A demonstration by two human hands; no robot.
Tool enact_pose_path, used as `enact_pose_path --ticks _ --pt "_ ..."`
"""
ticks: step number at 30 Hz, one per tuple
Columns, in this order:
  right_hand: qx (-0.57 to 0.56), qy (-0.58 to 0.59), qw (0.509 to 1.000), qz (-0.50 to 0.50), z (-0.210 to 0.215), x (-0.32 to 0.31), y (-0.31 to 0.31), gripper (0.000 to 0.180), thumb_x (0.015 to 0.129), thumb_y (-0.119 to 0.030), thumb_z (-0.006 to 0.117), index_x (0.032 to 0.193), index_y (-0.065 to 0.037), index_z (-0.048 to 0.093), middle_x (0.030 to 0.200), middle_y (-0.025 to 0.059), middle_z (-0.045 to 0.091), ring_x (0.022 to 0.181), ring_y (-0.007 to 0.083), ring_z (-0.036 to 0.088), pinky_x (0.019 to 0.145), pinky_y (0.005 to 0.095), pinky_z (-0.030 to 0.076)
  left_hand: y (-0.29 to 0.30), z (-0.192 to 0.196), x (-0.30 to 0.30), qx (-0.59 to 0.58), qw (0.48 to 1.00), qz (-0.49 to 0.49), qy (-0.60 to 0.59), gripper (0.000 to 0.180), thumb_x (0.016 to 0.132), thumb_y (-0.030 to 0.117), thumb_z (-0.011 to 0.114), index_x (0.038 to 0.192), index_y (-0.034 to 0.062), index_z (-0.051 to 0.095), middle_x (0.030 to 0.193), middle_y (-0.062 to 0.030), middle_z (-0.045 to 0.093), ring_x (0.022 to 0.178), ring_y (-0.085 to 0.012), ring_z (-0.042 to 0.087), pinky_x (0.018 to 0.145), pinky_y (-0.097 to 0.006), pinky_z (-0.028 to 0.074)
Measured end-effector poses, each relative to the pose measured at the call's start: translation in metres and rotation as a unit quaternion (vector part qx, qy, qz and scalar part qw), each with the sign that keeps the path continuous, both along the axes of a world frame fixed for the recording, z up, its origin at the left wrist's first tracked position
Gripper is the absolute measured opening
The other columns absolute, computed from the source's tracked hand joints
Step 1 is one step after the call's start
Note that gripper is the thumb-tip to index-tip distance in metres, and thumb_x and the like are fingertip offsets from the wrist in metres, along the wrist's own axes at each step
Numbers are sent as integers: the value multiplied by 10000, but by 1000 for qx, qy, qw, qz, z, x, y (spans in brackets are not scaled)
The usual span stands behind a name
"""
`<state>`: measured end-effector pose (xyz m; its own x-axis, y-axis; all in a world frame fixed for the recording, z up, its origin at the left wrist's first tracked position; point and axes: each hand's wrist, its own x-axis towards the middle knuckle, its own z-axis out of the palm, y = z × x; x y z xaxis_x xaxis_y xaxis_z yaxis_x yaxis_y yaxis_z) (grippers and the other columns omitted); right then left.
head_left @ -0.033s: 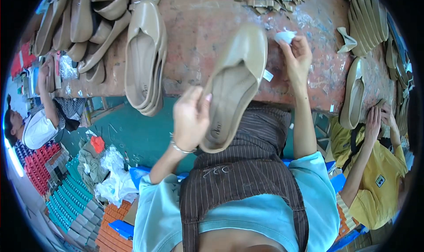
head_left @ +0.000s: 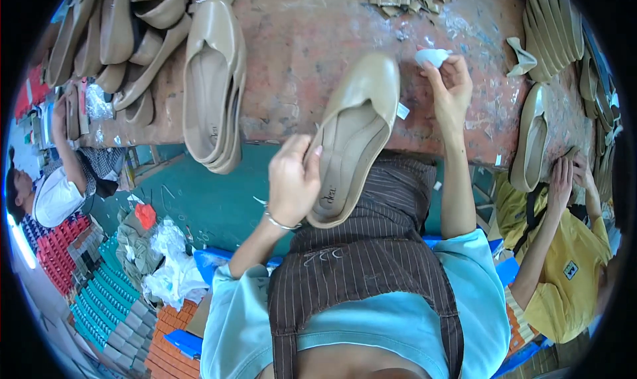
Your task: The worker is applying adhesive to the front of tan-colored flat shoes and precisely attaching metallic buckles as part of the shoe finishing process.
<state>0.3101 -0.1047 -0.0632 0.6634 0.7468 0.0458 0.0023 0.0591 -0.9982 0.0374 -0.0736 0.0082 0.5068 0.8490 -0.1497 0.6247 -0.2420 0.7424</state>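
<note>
The left hand (head_left: 292,180) held a beige shoe (head_left: 355,137) by its heel over the worn table (head_left: 312,60), while the right hand (head_left: 451,90) pinched a white scrap (head_left: 430,56).

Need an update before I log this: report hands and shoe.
Left hand grips beige shoe at heel. Right hand pinches white scrap. Nothing in the way.

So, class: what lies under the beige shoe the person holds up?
Under the shoe show the worn red table edge and a brown striped apron. The left hand covers its heel side; the sole is hidden.
</note>
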Motion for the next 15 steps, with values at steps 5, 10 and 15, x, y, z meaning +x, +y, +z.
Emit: enact_pose_path --ticks 5,10,15 --pt "-36 -3 999 33 15 -16 -40 168 853 -4 651 981 19 545 990 101 671 931 129 629 789 252 496 -26 -13 7 120 989 41 73 330 790 16 619 1108 5 532 1017 -185 541 855 -376 568 740 -427 468" --pt "-89 -69 993 35 19 -30 -58 217 811 -16 693 1021 18 652 944 72 678 890 130 629 763 256 488 -29 3 25 -217 948 34 -231 359 845 -5 594 1197 -1 524 1082 -154 554 1048 -241 568 924 -315 444" --pt "-120 -239 961 69 33 -37 -59 210 760 -42 718 960 10 680 877 106 679 782 198 624 709 293 483 -24 -41 73 -532 691 231 -431 368 865 -61 547 1227 -66 477 1150 -134 579 1096 -213 560 979 -312 426"
